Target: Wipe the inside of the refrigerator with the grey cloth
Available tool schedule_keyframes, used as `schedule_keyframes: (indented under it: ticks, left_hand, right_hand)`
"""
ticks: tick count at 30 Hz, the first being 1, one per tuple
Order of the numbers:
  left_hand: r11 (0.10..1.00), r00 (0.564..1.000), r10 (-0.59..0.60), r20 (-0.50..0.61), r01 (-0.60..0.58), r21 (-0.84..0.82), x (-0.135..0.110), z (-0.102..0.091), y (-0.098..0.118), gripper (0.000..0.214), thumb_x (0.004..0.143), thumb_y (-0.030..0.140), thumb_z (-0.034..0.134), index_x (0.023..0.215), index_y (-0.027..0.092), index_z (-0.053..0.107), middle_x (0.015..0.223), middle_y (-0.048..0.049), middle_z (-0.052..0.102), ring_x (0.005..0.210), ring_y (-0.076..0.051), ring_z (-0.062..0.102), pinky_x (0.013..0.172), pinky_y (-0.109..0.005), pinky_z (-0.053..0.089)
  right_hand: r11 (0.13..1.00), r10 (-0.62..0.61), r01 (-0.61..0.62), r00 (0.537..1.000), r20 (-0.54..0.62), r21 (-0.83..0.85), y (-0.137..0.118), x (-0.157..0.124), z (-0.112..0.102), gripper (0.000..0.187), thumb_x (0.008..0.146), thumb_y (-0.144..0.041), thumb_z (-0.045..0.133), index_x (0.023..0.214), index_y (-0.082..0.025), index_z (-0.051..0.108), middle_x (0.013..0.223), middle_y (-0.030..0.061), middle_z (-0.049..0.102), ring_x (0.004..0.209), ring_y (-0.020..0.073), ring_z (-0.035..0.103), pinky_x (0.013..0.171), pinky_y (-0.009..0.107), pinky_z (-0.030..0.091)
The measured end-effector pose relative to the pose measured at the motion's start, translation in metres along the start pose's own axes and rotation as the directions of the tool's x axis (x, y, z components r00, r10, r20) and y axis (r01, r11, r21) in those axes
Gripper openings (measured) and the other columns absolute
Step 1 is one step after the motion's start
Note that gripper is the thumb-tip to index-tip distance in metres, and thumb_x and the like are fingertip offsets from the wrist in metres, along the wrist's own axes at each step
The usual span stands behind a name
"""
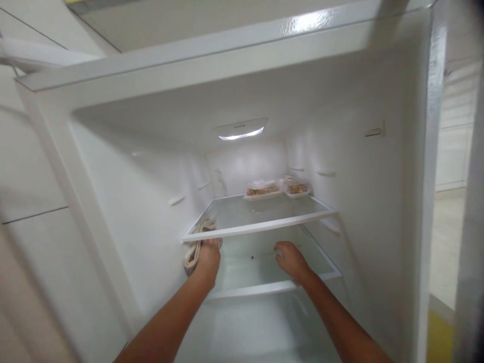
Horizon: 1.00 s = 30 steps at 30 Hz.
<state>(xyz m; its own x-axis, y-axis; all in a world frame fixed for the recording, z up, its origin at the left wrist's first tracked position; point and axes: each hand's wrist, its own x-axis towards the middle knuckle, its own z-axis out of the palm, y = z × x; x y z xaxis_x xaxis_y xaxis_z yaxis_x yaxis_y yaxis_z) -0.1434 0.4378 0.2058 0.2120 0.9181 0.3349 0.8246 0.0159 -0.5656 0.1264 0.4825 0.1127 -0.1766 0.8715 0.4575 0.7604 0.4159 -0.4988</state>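
Inside an open refrigerator, my left hand is closed around a folded beige and dark patterned cloth. The cloth is bunched at the left end of the upper glass shelf, and part of it shows through the glass. To the right, my right hand hovers over the lower glass shelf, its fingers loosely curled and apart with nothing visible in them. A small dark speck lies on the lower shelf between my hands.
Two clear-lidded food trays stand at the back right of the upper shelf: a longer one and a smaller one. A lit lamp is on the ceiling. Shelf ledges stick out from the side walls.
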Motion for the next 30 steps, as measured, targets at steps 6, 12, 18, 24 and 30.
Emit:
schedule_keyframes:
  ticks: [6, 12, 18, 24, 30]
  left_hand:
    - [0.956, 0.98, 0.122, 0.16, -0.159, 0.246, -0.062, -0.028, -0.005, 0.053, 0.086, 0.016, 0.056, 0.139, 0.013, 0.061, 0.149, -0.0224, 0.056, 0.148, -0.042, 0.038, 0.124, -0.066, 0.011]
    - [0.979, 0.972, 0.152, 0.179, -0.173, 0.11, -0.104, -0.05, -0.014, 0.048, 0.092, 0.023, 0.052, 0.138, 0.011, 0.061, 0.148, -0.0227, 0.057, 0.148, -0.039, 0.041, 0.125, -0.062, 0.021]
    - [0.992, 0.951, 0.109, 0.291, -0.122, 0.026, -0.127, -0.047, -0.01, 0.046, 0.093, 0.024, 0.052, 0.137, 0.015, 0.062, 0.149, -0.0205, 0.056, 0.148, -0.036, 0.042, 0.126, -0.057, 0.025]
    - [0.997, 0.987, 0.037, 0.156, -0.048, 0.068, -0.095, -0.031, -0.001, 0.048, 0.09, 0.016, 0.049, 0.136, 0.012, 0.063, 0.148, -0.0239, 0.056, 0.146, -0.037, 0.044, 0.123, -0.06, 0.028]
    - [0.997, 0.996, -0.037, 0.079, 0.031, 0.074, -0.033, -0.023, 0.004, 0.051, 0.082, 0.015, 0.058, 0.132, 0.004, 0.065, 0.146, -0.0302, 0.056, 0.144, -0.041, 0.045, 0.121, -0.064, 0.026]
  right_hand:
    - [1.0, 0.005, -0.005, 1.0, 0.011, -0.003, -0.003, 0.0, 0.0, 0.039, 0.081, -0.008, 0.051, 0.113, -0.01, 0.074, 0.124, 0.0156, 0.074, 0.122, 0.0242, 0.064, 0.113, 0.034, 0.043]
    - [1.0, -0.004, 0.005, 1.0, 0.02, -0.012, -0.006, -0.001, 0.002, 0.041, 0.082, -0.009, 0.05, 0.115, -0.01, 0.074, 0.126, 0.0154, 0.073, 0.124, 0.0233, 0.062, 0.113, 0.032, 0.04]
    - [0.999, -0.02, 0.021, 1.0, 0.021, -0.03, -0.009, 0.0, 0.005, 0.039, 0.081, -0.008, 0.049, 0.11, -0.011, 0.075, 0.125, 0.016, 0.072, 0.123, 0.0239, 0.062, 0.111, 0.031, 0.041]
    - [0.998, -0.033, 0.034, 0.999, 0.022, -0.044, -0.011, -0.002, 0.001, 0.036, 0.082, -0.008, 0.048, 0.105, -0.011, 0.076, 0.116, 0.0155, 0.074, 0.118, 0.0244, 0.063, 0.109, 0.033, 0.042]
    - [0.998, -0.039, 0.04, 0.999, 0.02, -0.043, -0.01, -0.003, -0.003, 0.039, 0.082, -0.008, 0.048, 0.11, -0.012, 0.075, 0.119, 0.0152, 0.074, 0.12, 0.0241, 0.063, 0.11, 0.033, 0.043]
